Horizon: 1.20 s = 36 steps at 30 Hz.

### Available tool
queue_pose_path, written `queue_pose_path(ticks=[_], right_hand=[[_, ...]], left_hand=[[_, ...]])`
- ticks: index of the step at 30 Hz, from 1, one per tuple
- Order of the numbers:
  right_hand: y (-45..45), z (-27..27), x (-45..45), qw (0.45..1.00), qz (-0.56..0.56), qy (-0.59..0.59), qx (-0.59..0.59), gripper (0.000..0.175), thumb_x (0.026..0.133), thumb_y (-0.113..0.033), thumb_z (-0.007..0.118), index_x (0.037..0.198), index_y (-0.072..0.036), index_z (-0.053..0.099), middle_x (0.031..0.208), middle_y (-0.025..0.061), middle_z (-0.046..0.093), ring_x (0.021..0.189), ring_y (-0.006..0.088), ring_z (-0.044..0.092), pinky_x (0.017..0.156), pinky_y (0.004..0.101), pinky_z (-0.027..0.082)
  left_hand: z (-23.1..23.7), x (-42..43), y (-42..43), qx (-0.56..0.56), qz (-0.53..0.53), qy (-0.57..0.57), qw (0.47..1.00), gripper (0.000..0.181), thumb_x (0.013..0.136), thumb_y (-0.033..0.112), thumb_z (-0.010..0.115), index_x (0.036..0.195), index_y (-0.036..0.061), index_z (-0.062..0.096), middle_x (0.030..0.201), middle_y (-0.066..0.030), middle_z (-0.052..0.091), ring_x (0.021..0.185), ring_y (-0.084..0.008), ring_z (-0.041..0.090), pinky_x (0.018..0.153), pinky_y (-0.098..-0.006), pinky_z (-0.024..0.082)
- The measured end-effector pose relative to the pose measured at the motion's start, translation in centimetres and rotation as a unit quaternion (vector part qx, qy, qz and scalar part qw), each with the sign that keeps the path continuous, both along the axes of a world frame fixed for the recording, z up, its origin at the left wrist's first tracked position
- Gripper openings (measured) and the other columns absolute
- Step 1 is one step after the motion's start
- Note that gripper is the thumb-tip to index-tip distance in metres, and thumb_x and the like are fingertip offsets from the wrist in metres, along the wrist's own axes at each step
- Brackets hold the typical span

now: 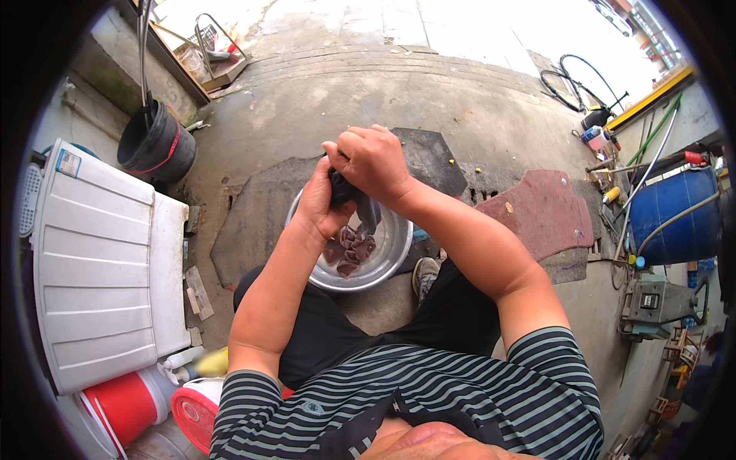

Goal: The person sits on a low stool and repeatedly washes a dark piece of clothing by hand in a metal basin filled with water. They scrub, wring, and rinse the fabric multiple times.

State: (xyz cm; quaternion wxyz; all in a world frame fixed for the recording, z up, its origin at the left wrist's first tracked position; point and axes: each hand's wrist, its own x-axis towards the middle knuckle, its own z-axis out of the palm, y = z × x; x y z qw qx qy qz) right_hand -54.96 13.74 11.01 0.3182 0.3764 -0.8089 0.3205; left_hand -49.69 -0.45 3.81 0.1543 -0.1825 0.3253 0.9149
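Above a round metal basin [397, 261] on the floor, both my hands grip a dark, wet-looking cloth [340, 187]. My left hand [325, 201], palm turned up, holds it from the left and below. Clenched over its upper part is my right hand [368, 158]. A grey end of the cloth hangs down into the basin. Bunched brownish-purple cloth [349, 250] lies in the cloudy water in the basin, below my hands. The far part of the basin is hidden behind my hands and forearms.
Dark mats [259, 213] lie under and around the basin, with a reddish mat [535, 213] to the right. A white ribbed plastic container [98, 270] and a black bucket [155, 144] stand left. A blue barrel [675, 215] and a hose [566, 106] are at right. My shoe [425, 276] is beside the basin.
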Motion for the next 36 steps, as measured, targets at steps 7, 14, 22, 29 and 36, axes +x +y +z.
queue_pose_path(ticks=[7, 14, 22, 29, 36], right_hand=[[-1.4, -0.7, 3.6, 0.991, 0.116, 0.040, -0.061, 0.034, 0.090, -0.027, 0.079, 0.069, -0.012, 0.056, 0.069, 0.0059, 0.061, 0.064, 0.0282, 0.063, 0.066, 0.0408, 0.051], [-0.2, 0.1, 0.2, 0.999, -0.019, -0.030, -0.021, 0.033, 0.092, -0.028, 0.076, 0.067, -0.012, 0.060, 0.069, 0.0066, 0.065, 0.067, 0.0307, 0.068, 0.068, 0.0431, 0.051], [-1.0, -0.9, 2.5, 0.997, 0.074, -0.007, -0.032, 0.035, 0.090, -0.027, 0.078, 0.068, -0.011, 0.057, 0.069, 0.0074, 0.063, 0.064, 0.0313, 0.064, 0.065, 0.0423, 0.051], [-0.5, -0.5, 0.9, 0.999, 0.003, -0.028, -0.031, 0.033, 0.091, -0.027, 0.076, 0.068, -0.011, 0.060, 0.068, 0.0073, 0.064, 0.065, 0.0321, 0.065, 0.067, 0.0428, 0.052], [-0.5, -0.7, 1.3, 0.999, 0.025, -0.023, -0.032, 0.034, 0.092, -0.028, 0.076, 0.068, -0.012, 0.059, 0.070, 0.0065, 0.065, 0.065, 0.0311, 0.065, 0.066, 0.0418, 0.051]], left_hand=[[1.0, 1.0, 0.2, -0.169, 0.004, 0.185, 0.968, 0.044, 0.106, 0.050, 0.062, 0.128, 0.0126, 0.065, 0.125, -0.0071, 0.070, 0.115, -0.0214, 0.070, 0.093, -0.0357, 0.061], [2.1, 0.5, 0.5, -0.035, 0.035, -0.015, 0.999, 0.036, 0.104, 0.053, 0.068, 0.112, 0.0186, 0.069, 0.101, 0.0037, 0.075, 0.093, -0.0119, 0.074, 0.077, -0.0339, 0.064], [1.2, 0.4, 0.2, 0.095, -0.038, 0.089, 0.991, 0.032, 0.107, 0.049, 0.063, 0.119, 0.0193, 0.066, 0.115, -0.0019, 0.071, 0.099, -0.0176, 0.070, 0.083, -0.0367, 0.061], [1.5, 0.3, 0.2, 0.015, -0.002, 0.010, 1.000, 0.027, 0.107, 0.043, 0.063, 0.113, 0.0173, 0.068, 0.110, -0.0014, 0.074, 0.099, -0.0159, 0.073, 0.077, -0.0344, 0.064], [1.2, 0.3, 0.2, 0.004, -0.003, -0.007, 1.000, 0.044, 0.103, 0.058, 0.067, 0.120, 0.0178, 0.067, 0.111, -0.0012, 0.073, 0.099, -0.0175, 0.072, 0.084, -0.0375, 0.062]])
